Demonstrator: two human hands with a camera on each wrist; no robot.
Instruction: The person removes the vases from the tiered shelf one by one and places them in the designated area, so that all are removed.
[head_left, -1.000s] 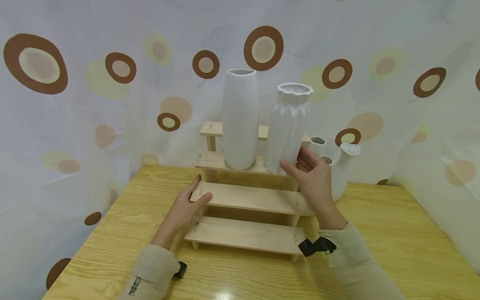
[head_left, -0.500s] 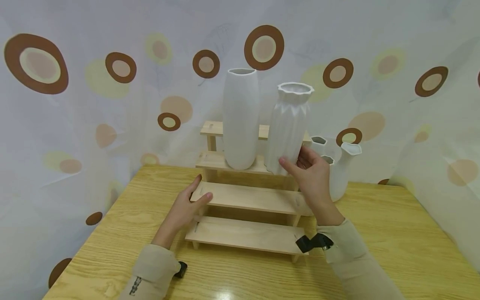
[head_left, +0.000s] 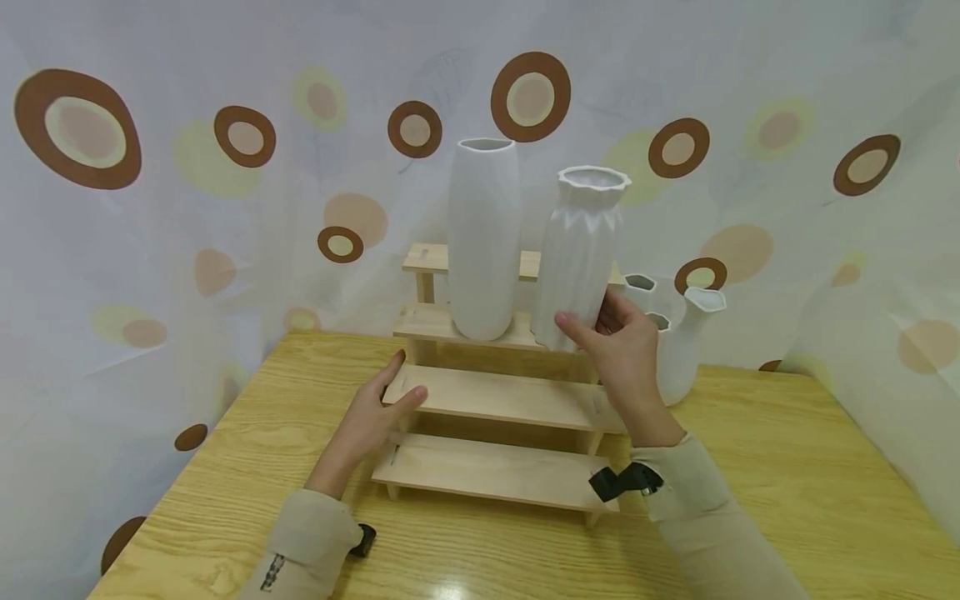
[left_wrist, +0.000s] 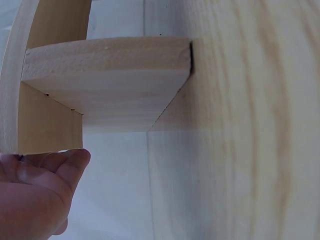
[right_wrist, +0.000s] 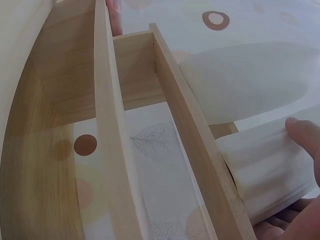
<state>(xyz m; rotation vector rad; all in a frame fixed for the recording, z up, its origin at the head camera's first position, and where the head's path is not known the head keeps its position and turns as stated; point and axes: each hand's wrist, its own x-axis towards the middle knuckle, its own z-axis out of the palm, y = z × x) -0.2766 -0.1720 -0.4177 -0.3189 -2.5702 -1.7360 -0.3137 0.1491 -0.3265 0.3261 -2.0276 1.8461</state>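
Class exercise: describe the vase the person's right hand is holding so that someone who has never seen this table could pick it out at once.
Find the stepped wooden rack on the table. On its third step from the bottom stand two tall white vases; take the right-hand one, the ribbed vase, gripped near its base by the right hand. Unlike the smooth vase beside it, it has folded ridges and a wavy rim.

A staged tabletop set — not a lived-in room. A circle-patterned curtain [head_left: 225, 208] encloses the wooden table [head_left: 750, 467].
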